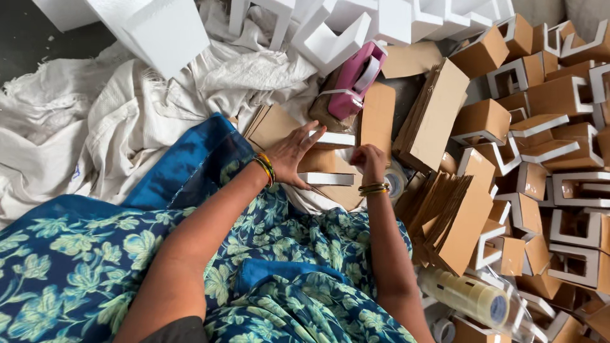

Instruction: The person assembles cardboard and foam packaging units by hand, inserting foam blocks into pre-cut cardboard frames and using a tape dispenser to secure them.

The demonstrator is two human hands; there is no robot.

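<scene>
The left hand (293,154) lies spread, fingers pressing a cardboard-wrapped white foam corner piece (325,159) on the lap. The right hand (368,162) is clenched just right of the piece; what it pinches cannot be told. A pink tape dispenser (356,79) sits beyond.

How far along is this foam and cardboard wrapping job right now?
Done: a large pile of cardboard-wrapped foam brackets lies to the right. In hand: the left hand and right hand press a cardboard-wrapped foam piece together. Left: bare foam pieces at the top and stacks of flat cardboard wait unused.
</scene>
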